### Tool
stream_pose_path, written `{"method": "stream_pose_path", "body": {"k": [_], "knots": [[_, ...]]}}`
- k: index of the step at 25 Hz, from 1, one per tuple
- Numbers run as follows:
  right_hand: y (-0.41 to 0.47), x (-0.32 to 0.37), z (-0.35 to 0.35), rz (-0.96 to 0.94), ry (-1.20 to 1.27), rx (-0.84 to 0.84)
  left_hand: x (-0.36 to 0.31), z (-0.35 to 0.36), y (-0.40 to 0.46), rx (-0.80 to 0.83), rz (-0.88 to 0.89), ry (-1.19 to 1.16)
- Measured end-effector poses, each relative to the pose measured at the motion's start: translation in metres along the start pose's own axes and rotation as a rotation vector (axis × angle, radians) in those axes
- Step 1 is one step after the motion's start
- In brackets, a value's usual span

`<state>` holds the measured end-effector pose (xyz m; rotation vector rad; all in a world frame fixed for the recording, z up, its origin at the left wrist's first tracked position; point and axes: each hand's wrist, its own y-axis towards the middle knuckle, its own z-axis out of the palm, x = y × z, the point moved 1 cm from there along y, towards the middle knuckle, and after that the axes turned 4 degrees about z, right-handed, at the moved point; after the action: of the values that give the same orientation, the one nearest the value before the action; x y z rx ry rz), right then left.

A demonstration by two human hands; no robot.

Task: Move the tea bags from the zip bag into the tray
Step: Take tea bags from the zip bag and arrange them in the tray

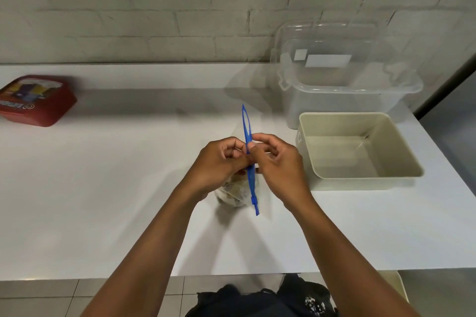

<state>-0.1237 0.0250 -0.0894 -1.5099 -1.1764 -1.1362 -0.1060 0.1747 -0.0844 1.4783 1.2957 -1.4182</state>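
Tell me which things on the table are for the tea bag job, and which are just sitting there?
For the job:
zip bag with tea bags, held at its blue zip strip by the left hand and right hand
beige tray

Just sitting there:
red box
clear plastic tub

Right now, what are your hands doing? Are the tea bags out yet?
Left hand and right hand both pinching blue zip strip of clear plastic zip bag, top partly open. Tea bags inside. Beige square tray empty, path clear.
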Motion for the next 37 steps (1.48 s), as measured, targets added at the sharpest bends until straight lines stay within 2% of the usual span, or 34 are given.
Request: {"method": "stream_pose_path", "body": {"k": [2, 5, 7, 9, 13, 14, 16, 18, 20, 22, 25, 30, 35, 37], "knots": [[-0.001, -0.001, 0.005, 0.051, 0.000, 0.025, 0.000, 0.003, -0.003, 0.006, 0.002, -0.015], [0.009, -0.005, -0.001, -0.007, -0.071, -0.134, -0.004, 0.000, -0.009, -0.221, 0.015, 0.076], [0.017, -0.003, -0.013, -0.096, -0.177, -0.203, -0.008, -0.013, -0.012, -0.396, 0.113, 0.305], [0.021, 0.005, -0.025, -0.189, -0.302, -0.253, -0.015, -0.027, -0.018, -0.480, 0.225, 0.571], [0.013, 0.020, -0.024, -0.384, -0.432, -0.331, -0.024, -0.038, -0.031, -0.608, 0.399, 0.789], [0.010, 0.021, -0.021, -0.400, -0.448, -0.326, -0.022, -0.037, -0.034, -0.591, 0.440, 0.814], [0.004, 0.015, -0.017, -0.361, -0.559, -0.246, -0.011, -0.032, -0.036, -0.439, 0.447, 0.889], [-0.002, 0.003, -0.013, -0.251, -0.702, -0.099, 0.009, -0.027, -0.039, -0.293, 0.353, 0.978], [-0.011, -0.006, -0.002, -0.143, -0.739, 0.015, 0.027, -0.021, -0.041, -0.260, 0.234, 0.969], [-0.020, -0.010, 0.009, -0.095, -0.745, 0.058, 0.033, -0.010, -0.040, -0.253, 0.143, 0.895], [-0.024, -0.009, 0.009, -0.075, -0.803, 0.054, 0.031, 0.000, -0.039, -0.250, 0.066, 0.851], [-0.015, -0.003, 0.001, -0.062, -0.869, 0.029, 0.020, -0.007, -0.041, -0.256, 0.089, 0.892], [-0.014, 0.004, -0.002, -0.146, -0.964, -0.063, 0.008, -0.009, -0.042, -0.298, 0.146, 0.908], [-0.023, 0.011, 0.001, -0.306, -0.899, -0.172, 0.009, -0.007, -0.041, -0.294, 0.154, 0.906]]}}
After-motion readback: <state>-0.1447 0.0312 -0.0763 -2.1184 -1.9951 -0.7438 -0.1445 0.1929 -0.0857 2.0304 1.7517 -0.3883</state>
